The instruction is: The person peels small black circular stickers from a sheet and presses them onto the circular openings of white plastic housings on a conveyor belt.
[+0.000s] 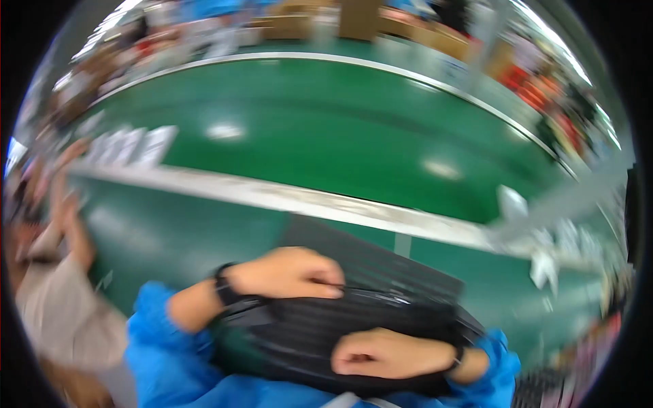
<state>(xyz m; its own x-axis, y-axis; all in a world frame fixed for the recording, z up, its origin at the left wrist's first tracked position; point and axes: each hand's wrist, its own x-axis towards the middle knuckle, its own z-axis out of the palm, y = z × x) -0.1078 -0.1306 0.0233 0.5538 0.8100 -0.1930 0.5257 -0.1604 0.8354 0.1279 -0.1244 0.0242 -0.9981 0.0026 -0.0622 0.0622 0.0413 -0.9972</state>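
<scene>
My left hand (pixel 289 273) is closed, thumb and fingers curled together at the far edge of a black, shiny, bag-like item (pixel 306 323). My right hand (pixel 391 353), also closed, is over the near right part of the same item, its fingers curled inward. What lies inside the right fingers is hidden. Under and beyond the black item is a dark grey ribbed sheet (pixel 367 255), tilted across the green bench (pixel 204 228). Motion blur hides the black item's exact kind.
A pale rail (pixel 292 197) separates the bench from a wide green conveyor belt (pixel 306 129). White packets (pixel 136 146) stand at the left by the rail. A grey post (pixel 564 204) crosses the right side. Another person's arm (pixel 71 228) is at the left. Cardboard boxes (pixel 360 19) line the far side.
</scene>
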